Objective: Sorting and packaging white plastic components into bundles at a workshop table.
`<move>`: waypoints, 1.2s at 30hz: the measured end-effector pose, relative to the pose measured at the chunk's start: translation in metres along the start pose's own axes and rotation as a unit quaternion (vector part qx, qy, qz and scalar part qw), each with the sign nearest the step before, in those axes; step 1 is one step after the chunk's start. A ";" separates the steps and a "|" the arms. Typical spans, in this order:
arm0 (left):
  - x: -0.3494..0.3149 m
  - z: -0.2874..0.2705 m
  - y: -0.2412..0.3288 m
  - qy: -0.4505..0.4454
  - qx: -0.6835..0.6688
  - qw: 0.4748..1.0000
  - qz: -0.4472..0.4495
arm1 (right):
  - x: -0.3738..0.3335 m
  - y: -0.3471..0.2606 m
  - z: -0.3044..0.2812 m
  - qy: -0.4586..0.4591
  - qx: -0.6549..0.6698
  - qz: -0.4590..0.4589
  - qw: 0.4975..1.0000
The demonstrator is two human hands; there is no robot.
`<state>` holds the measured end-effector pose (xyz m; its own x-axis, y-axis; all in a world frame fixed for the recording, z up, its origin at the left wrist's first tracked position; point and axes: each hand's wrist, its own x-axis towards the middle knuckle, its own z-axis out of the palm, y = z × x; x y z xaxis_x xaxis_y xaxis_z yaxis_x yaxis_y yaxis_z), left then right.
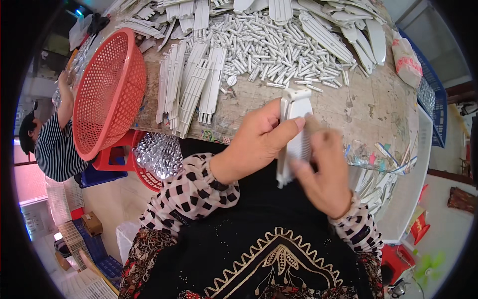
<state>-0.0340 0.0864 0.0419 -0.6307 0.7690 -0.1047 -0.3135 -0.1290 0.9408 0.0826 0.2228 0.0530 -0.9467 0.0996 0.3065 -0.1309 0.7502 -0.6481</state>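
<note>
My left hand (254, 144) is closed around a long white plastic piece (300, 107), thumb across its front. The piece stands nearly upright above my lap at the table's front edge. Its top end has small holes, and its lower part looks ribbed. Against its right side is my right hand (326, 179), fingers smeared by motion; whether they grip it I cannot make out. Beyond the hands lies a heap of small white plastic sticks (279, 47). Slotted white plastic strips (194, 92) lie to the left of that heap.
A tilted red plastic basket (130, 65) stands at the table's left edge. Rounded white panels (326, 37) pile up at the back right. A white bin (416, 164) with white pieces sits right of the table (368, 107). A person in a striped shirt (55, 149) is at far left.
</note>
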 end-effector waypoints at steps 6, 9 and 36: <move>-0.003 -0.001 0.027 -0.174 0.277 0.945 0.029 | 0.018 0.019 -0.039 -0.011 0.190 0.029 0.981; -0.005 -0.007 0.023 -0.223 0.253 0.941 0.002 | 0.016 0.019 -0.044 -0.100 0.246 0.056 0.962; 0.001 -0.045 0.019 -0.073 0.672 0.737 -0.007 | 0.070 0.073 0.026 -0.012 0.424 0.186 0.886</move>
<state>-0.0726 0.0567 0.0454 -0.5194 0.8368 -0.1734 0.7298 0.5399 0.4193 -0.0006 0.2677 0.0092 -0.9756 0.2144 -0.0465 0.0269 -0.0932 -0.9953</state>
